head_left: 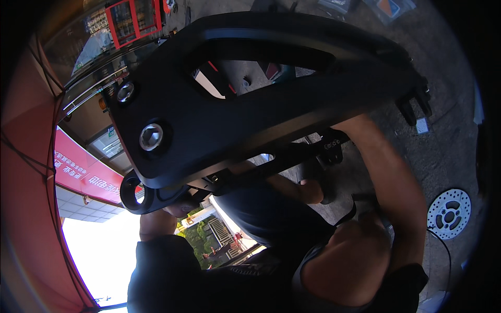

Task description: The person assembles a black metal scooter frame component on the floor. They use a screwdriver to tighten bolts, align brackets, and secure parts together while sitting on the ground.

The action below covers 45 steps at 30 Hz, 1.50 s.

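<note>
A large matt-black metal part, by its shape a swingarm, fills the upper middle, held up close and tilted. It has a long cut-out, two silver hex-socket bolts at its left end, a round eye below them and small brackets at its right end. Beneath the eye, my left hand grips the underside, its fingers mostly hidden. My right forearm reaches up to the lower right side, where my right hand goes behind the swingarm; its fingers are out of sight.
On the grey floor at the right lies a drilled silver brake disc, with a thin black cable beside it. Plastic packets lie at the top right. A red-framed stand is at the upper left, and a red awning hangs on the left.
</note>
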{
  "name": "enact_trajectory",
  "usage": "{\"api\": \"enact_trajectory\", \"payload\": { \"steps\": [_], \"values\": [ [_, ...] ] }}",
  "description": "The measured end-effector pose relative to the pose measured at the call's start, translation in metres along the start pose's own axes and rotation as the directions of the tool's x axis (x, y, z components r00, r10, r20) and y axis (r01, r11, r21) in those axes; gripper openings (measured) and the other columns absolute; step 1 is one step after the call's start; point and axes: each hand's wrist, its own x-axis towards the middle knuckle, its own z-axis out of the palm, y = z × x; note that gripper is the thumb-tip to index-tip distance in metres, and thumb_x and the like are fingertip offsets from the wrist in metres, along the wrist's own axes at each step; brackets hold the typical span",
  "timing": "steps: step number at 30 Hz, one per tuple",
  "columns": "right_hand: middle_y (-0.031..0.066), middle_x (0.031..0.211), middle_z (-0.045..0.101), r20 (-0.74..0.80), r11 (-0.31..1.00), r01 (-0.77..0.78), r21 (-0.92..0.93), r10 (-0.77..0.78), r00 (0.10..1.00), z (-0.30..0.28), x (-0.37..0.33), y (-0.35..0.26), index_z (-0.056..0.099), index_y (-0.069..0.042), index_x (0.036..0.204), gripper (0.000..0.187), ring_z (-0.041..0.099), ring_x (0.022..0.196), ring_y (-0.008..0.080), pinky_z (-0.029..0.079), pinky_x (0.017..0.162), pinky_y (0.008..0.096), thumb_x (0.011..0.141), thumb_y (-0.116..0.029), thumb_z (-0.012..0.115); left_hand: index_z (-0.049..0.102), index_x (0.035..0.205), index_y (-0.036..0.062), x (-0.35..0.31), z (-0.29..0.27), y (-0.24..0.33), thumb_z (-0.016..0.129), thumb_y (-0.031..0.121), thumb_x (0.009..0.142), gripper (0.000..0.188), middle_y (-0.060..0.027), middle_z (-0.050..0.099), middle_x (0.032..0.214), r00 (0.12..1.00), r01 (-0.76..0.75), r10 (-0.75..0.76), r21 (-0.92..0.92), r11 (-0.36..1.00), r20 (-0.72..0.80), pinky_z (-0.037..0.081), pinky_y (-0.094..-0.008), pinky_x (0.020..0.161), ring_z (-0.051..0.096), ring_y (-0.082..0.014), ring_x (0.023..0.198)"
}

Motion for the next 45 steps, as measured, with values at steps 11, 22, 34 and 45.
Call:
{"api": "enact_trajectory", "payload": {
  "steps": [11,22,34,45],
  "values": [
    [0.0122,0.105,0.063,0.214,0.942,-0.227,0.249,0.175,0.961,0.0,0.02,0.032,0.063,-0.006,0.108,0.029,0.061,0.096,0.0235,0.049,0.084,0.0348,0.084,-0.02,0.064,0.045,0.131,-0.0012,-0.006,0.007,-0.002,0.071,0.027,0.083,0.061,-0.0146,0.055,0.127,1.0,-0.013,0.013,0.032,0.999,0.007,0.047,-0.0322,0.1,0.059,-0.022,0.113],
    [0.0119,0.125,0.056,0.2,0.992,0.06,0.109,-0.081,0.977,-0.032,0.005,0.034,0.055,-0.008,0.125,0.045,0.054,0.115,0.0259,0.044,0.098,0.0369,0.085,-0.027,0.061,0.047,0.13,-0.0016,-0.007,0.012,-0.015,0.07,0.026,0.084,0.059,-0.0143,0.055,0.126,0.999,-0.044,0.045,0.181,0.982,-0.003,0.047,-0.0314,0.1,0.059,-0.0211,0.112],
    [0.0051,0.098,0.056,0.097,0.916,0.387,0.109,-0.398,0.912,-0.038,0.035,-0.059,0.055,-0.005,0.107,0.031,0.056,0.096,0.0209,0.046,0.087,0.0319,0.078,-0.013,0.063,0.037,0.126,-0.0075,-0.01,0.003,-0.006,0.084,0.016,0.058,0.086,-0.013,0.066,0.099,0.972,-0.091,0.093,0.02,0.996,-0.216,0.055,-0.0292,0.072,0.069,-0.0218,0.083],
    [0.0044,0.094,0.061,-0.104,0.967,0.144,-0.213,-0.169,0.98,-0.032,0.033,-0.084,0.062,-0.009,0.09,0.017,0.062,0.091,0.0263,0.05,0.083,0.0384,0.074,-0.006,0.067,0.04,0.134,-0.0027,-0.004,0.002,-0.004,0.088,0.017,0.059,0.092,-0.0149,0.059,0.118,0.917,-0.361,0.39,0.235,0.902,-0.088,0.044,-0.0344,0.094,0.058,-0.0203,0.107]
  ]
}}
